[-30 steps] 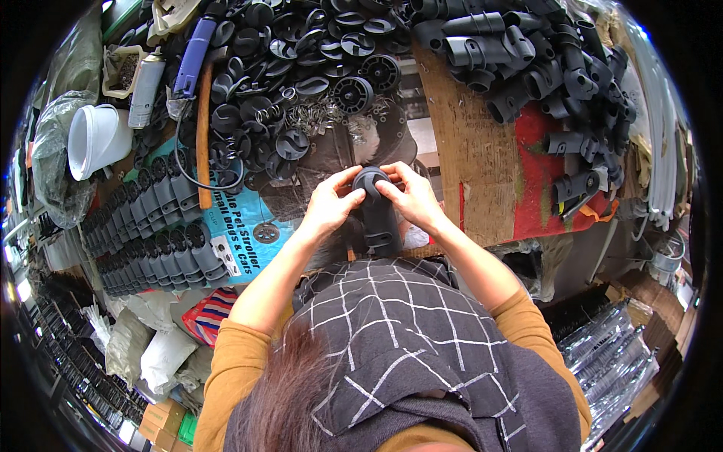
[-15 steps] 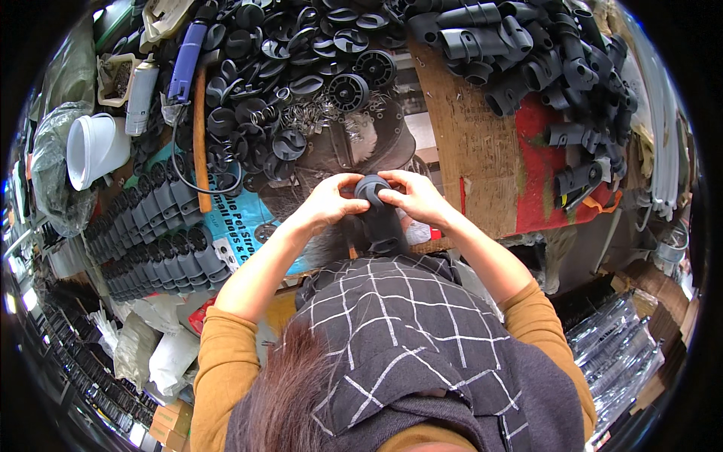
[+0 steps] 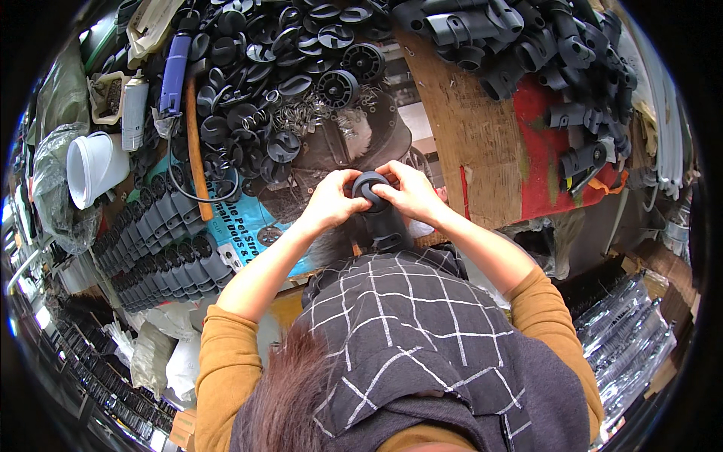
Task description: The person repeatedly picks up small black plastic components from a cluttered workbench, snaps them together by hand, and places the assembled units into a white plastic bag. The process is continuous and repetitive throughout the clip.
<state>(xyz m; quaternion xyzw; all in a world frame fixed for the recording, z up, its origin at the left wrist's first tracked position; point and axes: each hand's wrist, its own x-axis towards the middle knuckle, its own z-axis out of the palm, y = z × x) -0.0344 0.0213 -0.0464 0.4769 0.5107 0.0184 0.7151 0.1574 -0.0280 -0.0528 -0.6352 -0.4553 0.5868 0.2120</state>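
Swung rightward below, the black tube [image 3: 388, 228] has its cap [image 3: 368, 186] between both hands [image 3: 411, 197].

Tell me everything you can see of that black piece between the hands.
The black piece looks like matte plastic: a round, knob-like top and a tubular body extending toward the checked apron. The left hand and right hand hold the round top from either side. Its underside is hidden, so I can't tell what supports it.

1. From afar, I watch through the left fisheye of a head-worn pair, aimed steeply down.
2. My wide, close view sets the left hand [image 3: 331, 199] and right hand [image 3: 413, 196] near its centre.
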